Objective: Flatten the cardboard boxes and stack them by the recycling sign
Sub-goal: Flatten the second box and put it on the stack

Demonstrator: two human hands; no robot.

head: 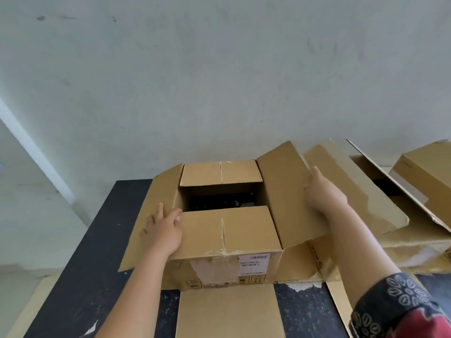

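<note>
A brown cardboard box stands on a black table, its top flaps spread and the dark inside showing. A white label sits on its near side. My left hand lies flat, fingers apart, on the left flap beside the near flap's edge. My right hand presses flat on the raised right flap, fingers extended. A second opened cardboard box stands to the right, partly under that flap. No recycling sign is in view.
A pale wall rises directly behind the table. A loose flap of cardboard lies on the table's near edge below the box. Another flap sticks out at the lower right. The floor shows at the left.
</note>
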